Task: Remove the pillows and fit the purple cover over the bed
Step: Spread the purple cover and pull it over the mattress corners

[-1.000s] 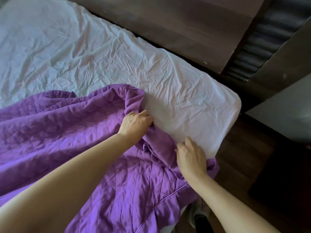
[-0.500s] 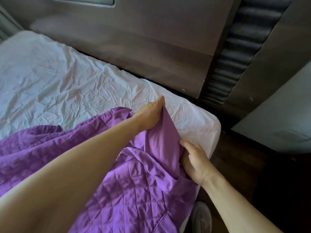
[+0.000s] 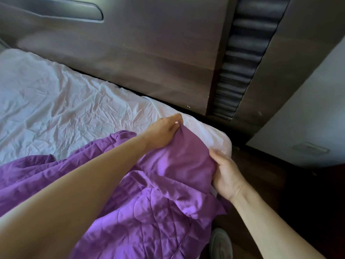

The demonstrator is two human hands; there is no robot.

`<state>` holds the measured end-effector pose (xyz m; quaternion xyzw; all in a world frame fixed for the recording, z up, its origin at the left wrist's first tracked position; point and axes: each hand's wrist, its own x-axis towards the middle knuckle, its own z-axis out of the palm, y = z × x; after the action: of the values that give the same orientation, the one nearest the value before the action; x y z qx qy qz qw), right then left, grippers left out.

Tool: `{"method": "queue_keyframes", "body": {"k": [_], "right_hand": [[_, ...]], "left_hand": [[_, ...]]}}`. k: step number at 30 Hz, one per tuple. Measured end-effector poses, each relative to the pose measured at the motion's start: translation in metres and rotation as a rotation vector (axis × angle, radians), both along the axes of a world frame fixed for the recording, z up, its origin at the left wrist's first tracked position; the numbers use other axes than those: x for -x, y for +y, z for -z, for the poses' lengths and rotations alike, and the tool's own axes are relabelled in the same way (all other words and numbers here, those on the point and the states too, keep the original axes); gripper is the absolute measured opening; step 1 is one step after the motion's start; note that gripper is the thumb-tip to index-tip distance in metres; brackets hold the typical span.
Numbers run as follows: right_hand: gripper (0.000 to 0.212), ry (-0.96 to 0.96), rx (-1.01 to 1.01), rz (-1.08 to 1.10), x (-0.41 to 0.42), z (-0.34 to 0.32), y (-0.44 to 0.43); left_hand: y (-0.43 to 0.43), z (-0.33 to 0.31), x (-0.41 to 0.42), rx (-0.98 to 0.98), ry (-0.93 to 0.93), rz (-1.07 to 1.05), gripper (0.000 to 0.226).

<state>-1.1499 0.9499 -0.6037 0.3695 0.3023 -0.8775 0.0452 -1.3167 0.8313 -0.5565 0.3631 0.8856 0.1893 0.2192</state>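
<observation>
The purple quilted cover (image 3: 149, 212) lies bunched over the near part of the bed, whose wrinkled white sheet (image 3: 65, 109) shows bare toward the headboard. My left hand (image 3: 164, 131) pinches the cover's edge close to the top right corner of the mattress (image 3: 220, 141). Beside that corner, my right hand (image 3: 225, 174) grips the same edge lower down at the bed's side. The cover's fabric is stretched between the two hands. No pillows are in view.
A dark wooden headboard (image 3: 149, 62) with a black ribbed padded strip (image 3: 240, 62) runs behind the bed. A pale wall (image 3: 308, 118) stands at the right, with dark floor below it. My shoe (image 3: 220, 243) is by the bed's side.
Both hands have carried the cover's edge up toward the top right corner of the mattress. The left hand reached farther toward the headboard, and more of the sheet near that corner is covered.
</observation>
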Motion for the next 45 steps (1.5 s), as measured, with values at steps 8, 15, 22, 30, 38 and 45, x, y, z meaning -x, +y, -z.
{"method": "queue_keyframes", "body": {"k": [8, 15, 22, 30, 38, 45], "right_hand": [[0.017, -0.107, -0.657, -0.093, -0.003, 0.011, 0.005], [0.021, -0.063, -0.535, -0.003, -0.005, 0.004, 0.007], [0.011, -0.037, -0.261, 0.023, -0.003, -0.008, 0.005], [0.021, -0.119, -0.343, -0.213, 0.012, -0.002, -0.031], [0.01, 0.024, -0.122, -0.36, 0.003, -0.003, -0.019], [0.014, 0.196, 0.031, -0.242, 0.003, -0.009, -0.022]], "left_hand": [[-0.019, 0.007, -0.018, 0.066, -0.387, -0.129, 0.024], [-0.015, 0.011, -0.012, 0.481, -0.418, 0.125, 0.04], [-0.018, 0.005, -0.004, 0.413, -0.303, 0.097, 0.035], [-0.016, 0.005, -0.004, -0.119, -0.212, -0.182, 0.017], [-0.008, -0.007, 0.015, -0.171, -0.125, -0.181, 0.017], [0.009, -0.008, 0.008, -0.203, -0.102, -0.126, 0.015]]}}
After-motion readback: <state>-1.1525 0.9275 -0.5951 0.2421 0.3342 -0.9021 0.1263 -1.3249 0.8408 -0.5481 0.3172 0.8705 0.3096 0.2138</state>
